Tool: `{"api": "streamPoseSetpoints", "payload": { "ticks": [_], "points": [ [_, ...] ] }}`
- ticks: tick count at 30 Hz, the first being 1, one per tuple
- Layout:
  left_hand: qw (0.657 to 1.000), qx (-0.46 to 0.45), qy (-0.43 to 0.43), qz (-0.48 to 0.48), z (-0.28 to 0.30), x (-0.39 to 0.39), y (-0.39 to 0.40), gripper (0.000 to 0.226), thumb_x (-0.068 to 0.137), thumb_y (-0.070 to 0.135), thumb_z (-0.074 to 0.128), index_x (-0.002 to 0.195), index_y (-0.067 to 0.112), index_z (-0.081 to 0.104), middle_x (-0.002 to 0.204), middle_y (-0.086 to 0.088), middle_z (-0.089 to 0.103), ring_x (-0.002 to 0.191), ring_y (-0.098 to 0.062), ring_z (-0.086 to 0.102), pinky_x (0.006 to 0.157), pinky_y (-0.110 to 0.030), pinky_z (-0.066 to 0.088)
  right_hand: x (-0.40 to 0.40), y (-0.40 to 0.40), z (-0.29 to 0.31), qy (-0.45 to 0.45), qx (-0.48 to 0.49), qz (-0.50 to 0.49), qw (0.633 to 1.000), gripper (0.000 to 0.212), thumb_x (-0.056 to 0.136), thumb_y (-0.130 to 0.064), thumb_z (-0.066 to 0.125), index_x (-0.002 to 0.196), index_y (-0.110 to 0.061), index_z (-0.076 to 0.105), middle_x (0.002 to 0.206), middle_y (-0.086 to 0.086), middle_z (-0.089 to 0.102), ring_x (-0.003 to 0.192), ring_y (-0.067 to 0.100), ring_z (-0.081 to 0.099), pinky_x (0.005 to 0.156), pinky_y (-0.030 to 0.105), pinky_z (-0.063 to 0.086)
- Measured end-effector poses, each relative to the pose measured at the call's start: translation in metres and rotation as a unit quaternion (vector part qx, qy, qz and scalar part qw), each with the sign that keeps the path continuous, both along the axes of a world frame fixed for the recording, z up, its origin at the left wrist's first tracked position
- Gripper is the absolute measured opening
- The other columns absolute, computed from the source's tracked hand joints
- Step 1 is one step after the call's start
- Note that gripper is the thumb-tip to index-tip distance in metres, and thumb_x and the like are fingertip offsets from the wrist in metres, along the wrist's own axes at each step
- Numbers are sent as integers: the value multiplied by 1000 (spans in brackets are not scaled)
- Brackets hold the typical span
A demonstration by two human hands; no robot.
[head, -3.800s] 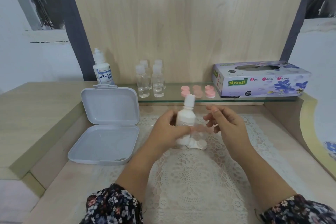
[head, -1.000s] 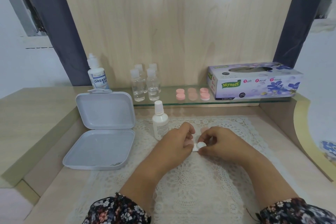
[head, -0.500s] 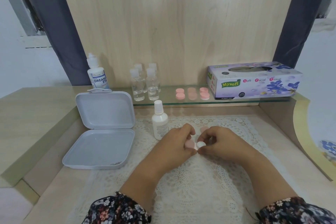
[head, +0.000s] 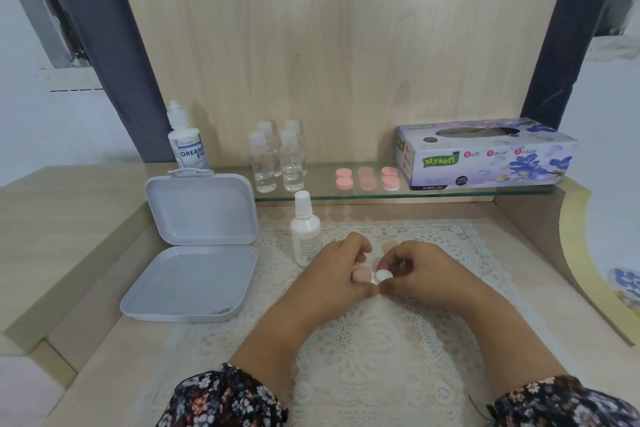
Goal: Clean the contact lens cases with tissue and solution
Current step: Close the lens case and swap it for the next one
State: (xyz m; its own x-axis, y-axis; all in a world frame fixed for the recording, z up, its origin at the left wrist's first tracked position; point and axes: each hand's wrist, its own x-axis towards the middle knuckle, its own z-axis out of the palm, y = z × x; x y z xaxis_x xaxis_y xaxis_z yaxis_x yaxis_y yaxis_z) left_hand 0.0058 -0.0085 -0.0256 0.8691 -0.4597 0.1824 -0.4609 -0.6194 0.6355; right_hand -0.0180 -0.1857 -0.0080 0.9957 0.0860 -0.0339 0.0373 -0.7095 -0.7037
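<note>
We face a tall pale wood panel (head: 346,55) that rises behind the counter (head: 104,350), with a patched slot near its top. Dark grey strips (head: 128,55) frame the panel on both sides, and beyond them we see white walls (head: 41,121). A glass shelf (head: 450,192) runs along the foot of the panel. To our left a raised wooden ledge (head: 59,215) steps up from the counter. The light is soft and even.
</note>
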Motion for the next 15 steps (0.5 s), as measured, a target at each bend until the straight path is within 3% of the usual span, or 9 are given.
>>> {"api": "streamPoseSetpoints", "payload": {
  "ticks": [3,9,15],
  "points": [
    [1000,9,-9,14,1,2,0,40,82,27,71,112,31,45,105,9,54,97,-7,51,87,-30,48,0,0,1,-1,2,1,1000,14,71,-24,80,79,-30,70,77,-10,64,57,-8,56,55,13,42],
    [1000,5,4,-9,2,-1,0,34,89,10,52,113,32,43,107,12,57,104,-5,51,93,-33,48,1,0,-1,-1,-6,-1,1000,13,71,-25,80,77,-31,70,77,-11,65,59,-3,56,60,16,46],
    [1000,12,5,6,2,0,-1,48,81,33,72,118,34,42,110,12,51,104,-6,48,91,-30,46,1,0,-1,1,-2,-2,1000,13,69,-28,81,77,-31,70,77,-11,64,59,-3,56,59,16,44]
  ]
}}
